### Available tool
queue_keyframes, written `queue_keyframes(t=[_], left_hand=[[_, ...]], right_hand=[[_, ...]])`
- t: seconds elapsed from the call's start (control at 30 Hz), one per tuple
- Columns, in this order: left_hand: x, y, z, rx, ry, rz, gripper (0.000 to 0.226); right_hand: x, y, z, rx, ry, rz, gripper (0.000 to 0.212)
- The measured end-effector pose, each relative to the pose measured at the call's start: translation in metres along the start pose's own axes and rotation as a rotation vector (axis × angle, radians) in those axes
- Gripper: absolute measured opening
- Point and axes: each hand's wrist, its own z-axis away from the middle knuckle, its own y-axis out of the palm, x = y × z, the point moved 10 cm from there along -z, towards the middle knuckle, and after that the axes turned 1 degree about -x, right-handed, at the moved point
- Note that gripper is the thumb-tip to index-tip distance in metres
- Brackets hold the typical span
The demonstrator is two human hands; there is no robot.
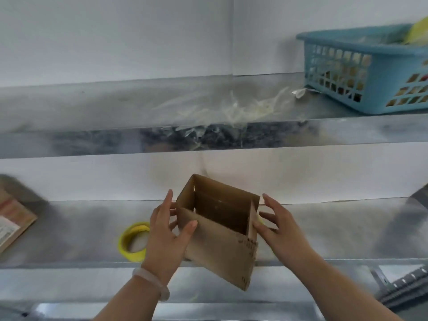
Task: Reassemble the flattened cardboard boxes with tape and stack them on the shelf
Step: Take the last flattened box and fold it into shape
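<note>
The cardboard box is up off the lower shelf, held in the air right over its front lip. It is tilted, and its lowest corner hangs down past that lip on the near side. Its open mouth faces up and back toward the person, so the inside walls show. Its longer side runs across, slanting down from left to right.

The left hand pinches the box's left wall, thumb laid on the near face and fingers behind. The right hand is spread, its fingers fairly straight and touching the right wall rather than wrapped round it.

A yellow tape roll lies flat on the shelf just left of the left hand. A flat brown packet sits at the far left end, and bare metal stretches between them and behind the box up to the white wall.

On the upper shelf there is crumpled clear plastic, and a blue basket stands at its right end.
</note>
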Motion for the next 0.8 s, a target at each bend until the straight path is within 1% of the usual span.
queue_keyframes(t=[0.1, 0.17, 0.23, 0.3, 0.33, 0.37, 0.47, 0.5, 0.57, 0.63, 0.67, 0.7, 0.73, 0.77, 0.8], left_hand=[[0.020, -0.013, 0.002, -0.005, -0.006, -0.041, 0.076], [0.029, -0.021, 0.003, 0.004, 0.006, -0.051, 0.075], [0.030, -0.028, 0.004, 0.018, 0.024, -0.057, 0.072], [0.024, -0.031, 0.006, 0.034, 0.068, -0.081, 0.067], [0.021, -0.030, 0.007, 0.053, 0.097, -0.087, 0.063], [0.019, -0.029, 0.007, 0.081, 0.124, -0.085, 0.061], [0.017, -0.024, 0.007, 0.174, 0.207, -0.124, 0.061], [0.016, -0.024, 0.007, 0.194, 0.242, -0.164, 0.060], [0.012, -0.024, 0.005, 0.211, 0.319, -0.256, 0.056], [0.010, -0.024, 0.000, 0.227, 0.343, -0.280, 0.051], [0.010, -0.023, -0.002, 0.250, 0.335, -0.268, 0.049], [0.011, -0.020, -0.003, 0.278, 0.333, -0.257, 0.048], [0.011, -0.018, -0.004, 0.301, 0.341, -0.250, 0.048], [0.013, -0.016, -0.005, 0.317, 0.343, -0.245, 0.047], [0.014, -0.015, -0.007, 0.324, 0.334, -0.242, 0.046]], right_hand=[[0.007, 0.008, -0.001, -0.164, 0.015, 0.028, 0.049], [0.007, 0.006, 0.005, -0.249, 0.057, -0.002, 0.044], [0.011, 0.009, 0.010, -0.263, 0.059, -0.013, 0.035], [0.019, 0.017, 0.013, -0.196, 0.026, -0.014, 0.023], [0.022, 0.023, 0.014, -0.132, 0.003, -0.020, 0.025], [0.025, 0.031, 0.015, -0.060, -0.017, -0.031, 0.032], [0.025, 0.044, 0.018, 0.124, -0.060, -0.069, 0.047], [0.023, 0.046, 0.018, 0.174, -0.073, -0.079, 0.053], [0.021, 0.046, 0.019, 0.270, -0.100, -0.097, 0.074], [0.017, 0.049, 0.024, 0.387, -0.110, -0.038, 0.089], [0.015, 0.052, 0.027, 0.446, -0.120, 0.051, 0.096], [0.012, 0.055, 0.029, 0.478, -0.147, 0.175, 0.104], [0.011, 0.056, 0.028, 0.471, -0.182, 0.290, 0.107], [0.011, 0.055, 0.025, 0.424, -0.208, 0.366, 0.103], [0.014, 0.052, 0.020, 0.360, -0.209, 0.386, 0.096]])
